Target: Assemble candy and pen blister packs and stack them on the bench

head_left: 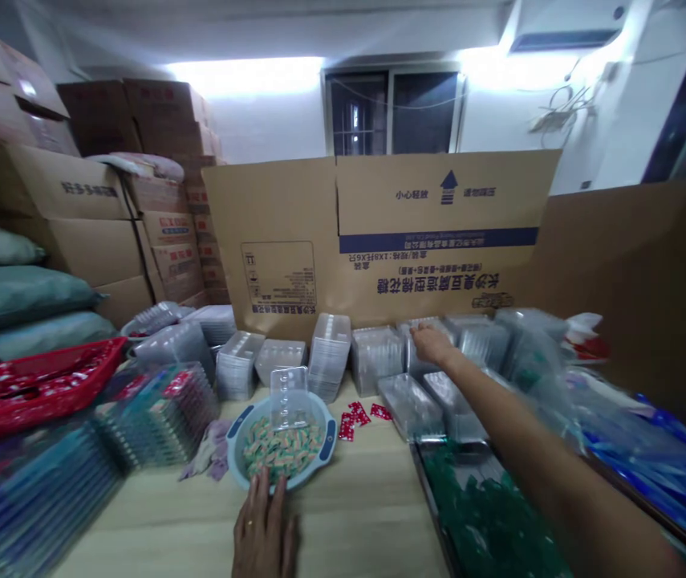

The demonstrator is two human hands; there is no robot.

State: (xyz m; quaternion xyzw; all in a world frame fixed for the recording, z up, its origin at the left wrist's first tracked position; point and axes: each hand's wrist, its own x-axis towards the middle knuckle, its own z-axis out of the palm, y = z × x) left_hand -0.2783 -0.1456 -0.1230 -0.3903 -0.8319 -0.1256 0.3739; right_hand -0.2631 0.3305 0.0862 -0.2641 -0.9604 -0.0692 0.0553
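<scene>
We are reaching our right hand (432,345) out beyond the blue bowl (329,440), and it is coming down over a stack of clear trays (420,372) behind the bowl and to its right. From this angle we cannot tell whether its fingers are closing on the stack or only lying on it. Our left hand (263,526) is resting open on the table (355,530) just in front of the bowl, with its fingertips reaching over the near rim and gripping nothing.

Inside the bowl, a clear tray (290,399) is standing upright among small striped pieces (282,451). Just to the right of the bowl, red packets (358,414) are lying on the table, and a crumpled cloth (210,451) is lying against its left side. More clear stacks (329,357) are lining up behind it, backed by a flattened carton (379,241). Farther right and nearer us, green pieces (481,514) are filling a dark tray (424,490).

The reach is what we are busy with at this moment. To lift anything from that stack, our right fingers would need a firm hold around its edges.
</scene>
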